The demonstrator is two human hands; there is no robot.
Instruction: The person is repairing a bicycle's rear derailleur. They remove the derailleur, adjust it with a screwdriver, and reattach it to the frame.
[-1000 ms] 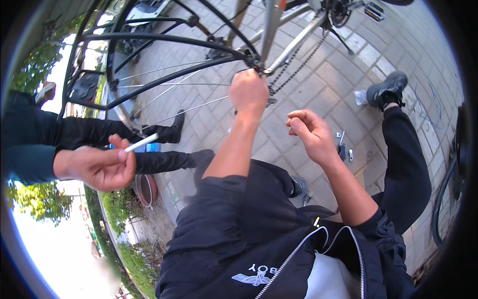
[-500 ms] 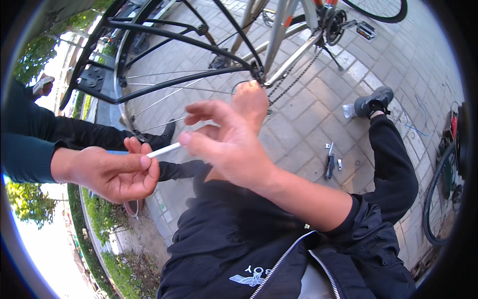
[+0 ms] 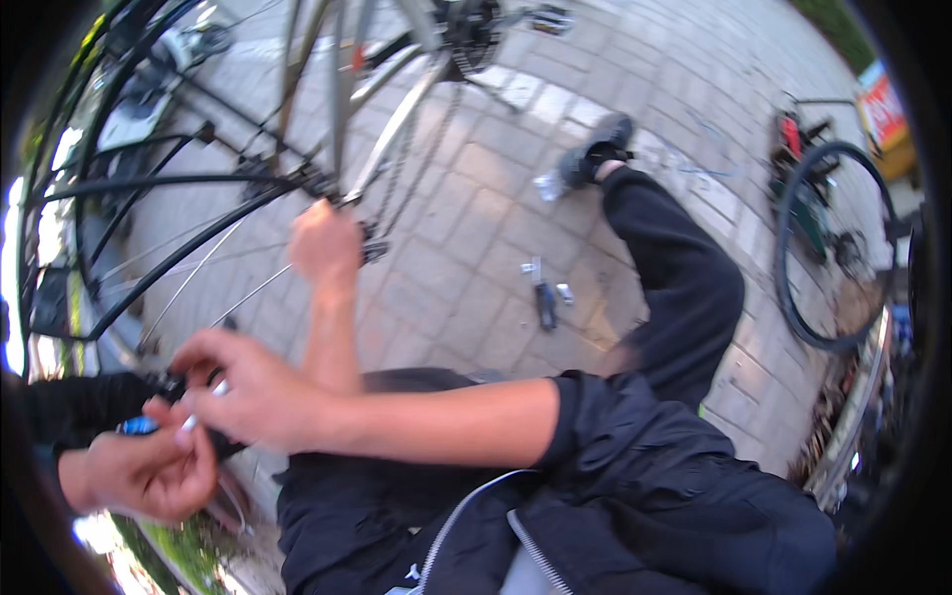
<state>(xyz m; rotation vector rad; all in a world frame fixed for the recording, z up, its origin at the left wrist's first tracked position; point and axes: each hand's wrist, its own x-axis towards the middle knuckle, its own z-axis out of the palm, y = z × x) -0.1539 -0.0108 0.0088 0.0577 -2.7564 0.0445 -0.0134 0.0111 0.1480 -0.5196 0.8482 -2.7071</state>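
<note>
My right hand [image 3: 248, 392] reaches across to the left, its thumb and fingers closed around a white cigarette [image 3: 188, 422]. Another person's hand [image 3: 149, 471] pinches the cigarette's other end, close to my fingertips. My left hand [image 3: 327, 241] is a fist at the rear axle area of a bicycle [image 3: 409, 124], just below the frame's end; whatever it grips is hidden. Beside that fist hang the bicycle's chain [image 3: 421, 164] and a dark rear derailleur [image 3: 374, 250].
A dark-handled tool [image 3: 544, 305] and a small pale metal piece [image 3: 565, 293] lie on the paving. Clear plastic [image 3: 547, 186] sits by my shoe [image 3: 595, 154]. Another bicycle wheel [image 3: 783, 248] stands at right. The black rear rack [image 3: 169, 184] spans the upper left.
My view has swung right, so the scene sits further left. My right hand has closed on the cigarette that the other person holds out. My left fist remains at the axle.
</note>
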